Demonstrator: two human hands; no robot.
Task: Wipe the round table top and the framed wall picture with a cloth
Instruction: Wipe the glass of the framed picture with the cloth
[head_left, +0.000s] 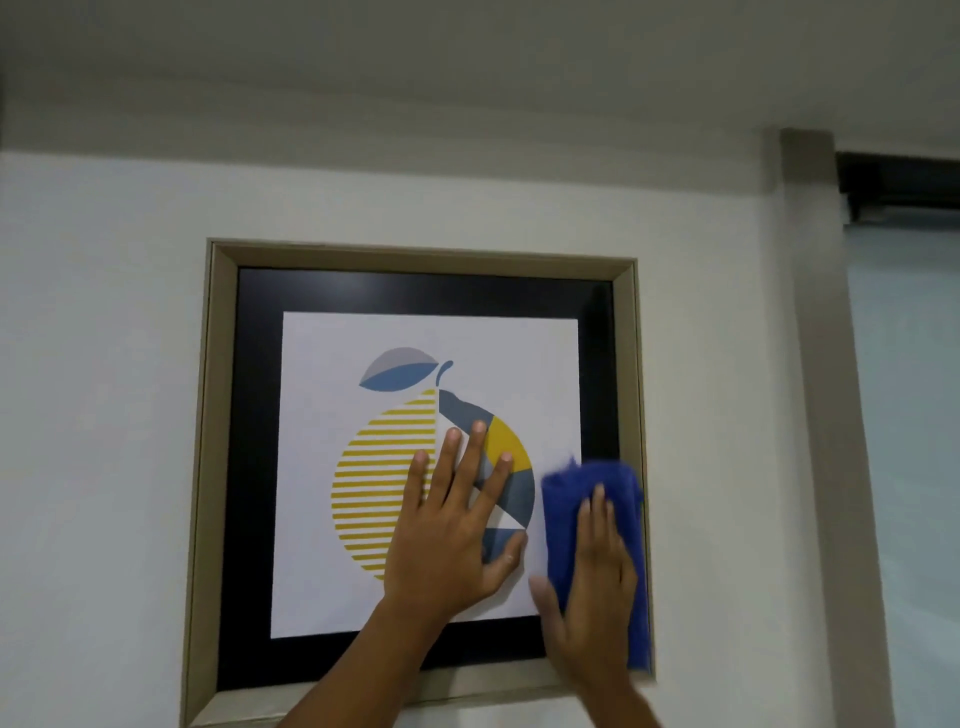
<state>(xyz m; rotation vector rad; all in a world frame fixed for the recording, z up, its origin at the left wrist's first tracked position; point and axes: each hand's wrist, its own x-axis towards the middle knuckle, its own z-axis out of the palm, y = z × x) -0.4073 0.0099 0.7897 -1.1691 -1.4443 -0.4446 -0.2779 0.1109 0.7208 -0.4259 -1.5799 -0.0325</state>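
The framed picture (415, 291) hangs on the white wall straight ahead: beige frame, black border, white print of a yellow and blue lemon. My left hand (452, 530) lies flat on the print with fingers spread, holding nothing. My right hand (592, 587) presses a folded blue cloth (587, 488) against the picture's right side, over the black border and the frame's inner edge. The cloth is blurred. The round table is out of view.
White wall (104, 364) surrounds the frame. A beige pillar (826, 415) stands to the right, with a pale window blind (909, 415) and its dark top rail (898, 187) beyond it. The ceiling fills the top of the view.
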